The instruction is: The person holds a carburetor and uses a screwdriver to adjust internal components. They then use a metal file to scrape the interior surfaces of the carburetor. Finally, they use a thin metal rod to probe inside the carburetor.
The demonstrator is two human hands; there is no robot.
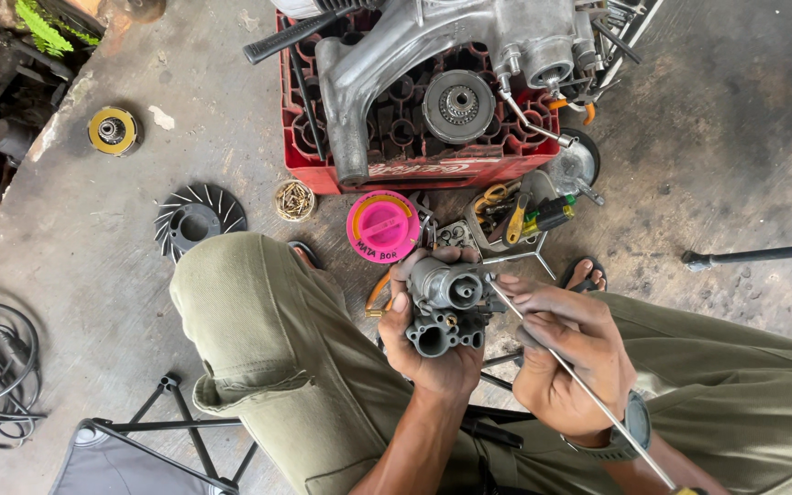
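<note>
The grey metal engine part [446, 307] sits in front of my knees, above the floor. It is lumpy, with round holes in it, and looks dirty. My left hand [433, 344] is wrapped tight around it from below. My right hand [566, 353] is closed around a thin metal rod [579, 376]. The rod's tip touches the part's side.

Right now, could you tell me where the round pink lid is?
In the head view, the pink lid lies on the concrete floor just below the red crate, above the carburetor held in the left hand.
</note>
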